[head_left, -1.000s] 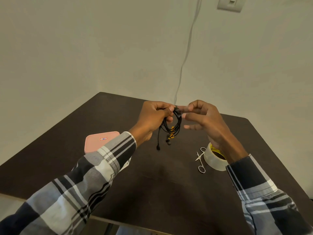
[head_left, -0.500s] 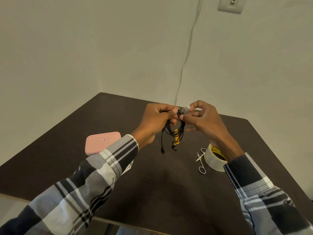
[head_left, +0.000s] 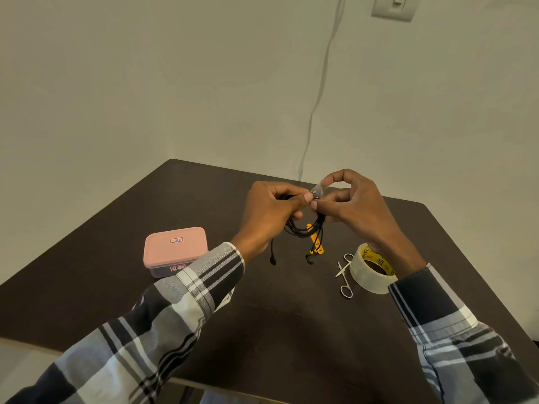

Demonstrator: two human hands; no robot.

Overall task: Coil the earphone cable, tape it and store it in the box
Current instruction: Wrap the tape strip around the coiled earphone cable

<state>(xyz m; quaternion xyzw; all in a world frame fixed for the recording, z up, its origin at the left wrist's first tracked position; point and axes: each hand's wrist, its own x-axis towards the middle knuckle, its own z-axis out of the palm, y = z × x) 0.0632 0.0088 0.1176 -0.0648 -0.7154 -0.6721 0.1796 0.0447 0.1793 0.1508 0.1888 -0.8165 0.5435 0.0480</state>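
Up above the middle of the counter, your left hand point(head_left: 269, 212) has its fingers point(head_left: 302, 198) curled round the top of the coiled black earphone cable point(head_left: 304, 228), thumb pressed against the bundle. Your right hand point(head_left: 354, 204) meets it from the other side, thumb and forefinger pinching a small strip of clear tape point(head_left: 318, 189) right at the top of the coil, touching the left thumb. So both hands are holding stuff, neither one's loose. The coil hangs below your fingers in the air, with a yellow piece point(head_left: 316, 243) and two black ends dangling down, not touching the dark brown wooden counter point(head_left: 277, 330) as far as I can tell.

Off to your right on the counter sits the roll of clear packing tape with a yellow core point(head_left: 372, 271), and just beside it the small silver scissors point(head_left: 344, 275). Over on your left, well apart from the cable, is the rectangular plastic box with the pink lid point(head_left: 175, 250), lid on.
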